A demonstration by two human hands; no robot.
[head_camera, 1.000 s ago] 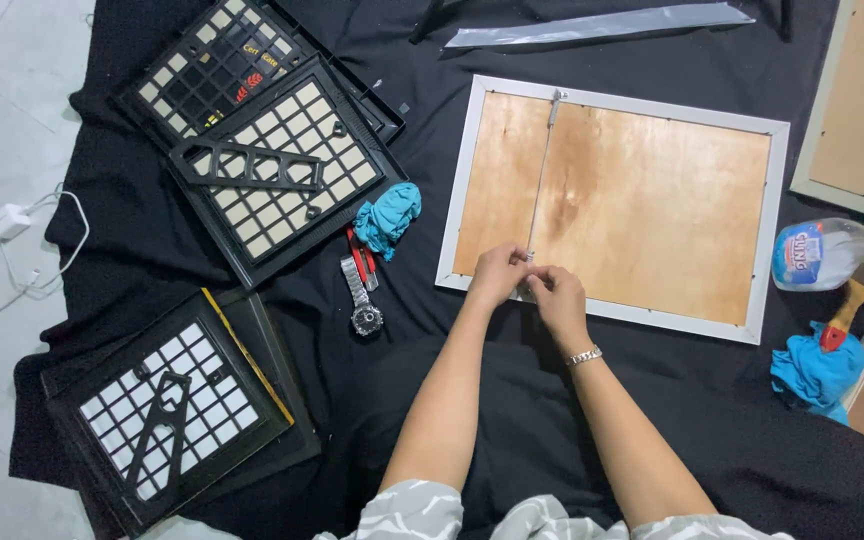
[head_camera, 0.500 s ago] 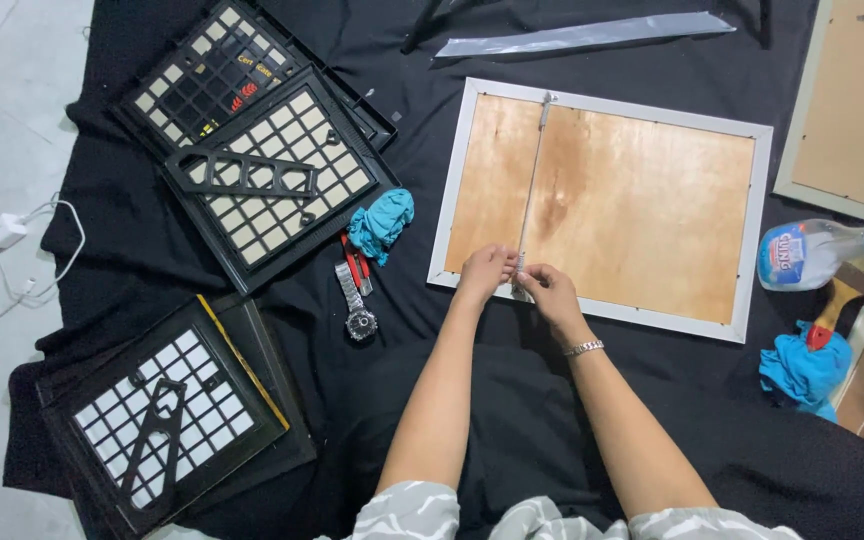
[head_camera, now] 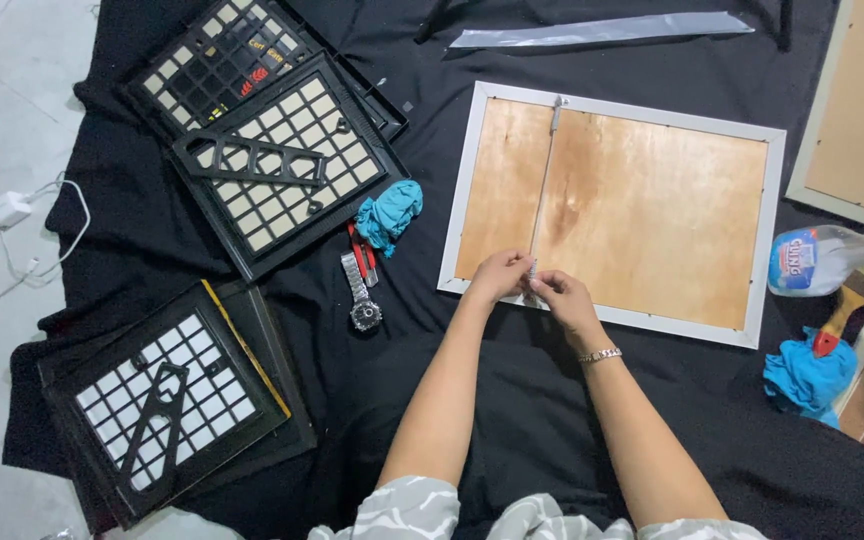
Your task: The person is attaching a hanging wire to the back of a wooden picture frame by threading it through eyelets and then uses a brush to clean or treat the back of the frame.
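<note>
Left hand (head_camera: 497,275), right hand (head_camera: 557,293): both pinched on wire (head_camera: 542,190) at frame (head_camera: 472,190) lower edge. Bottle (head_camera: 822,260) contents unclear.

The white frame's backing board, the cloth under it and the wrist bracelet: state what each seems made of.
Backing board: probably thin plywood or hardboard, matte brown with darker stains.
Cloth: black woven fabric, wrinkled and matte.
Bracelet on the right hand: likely metal, glinting links.

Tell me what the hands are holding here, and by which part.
Both hands, left hand and right hand, pinch the near end of a thin strip running across the back of the white picture frame, at its near edge. What the strip is cannot be told.
</note>
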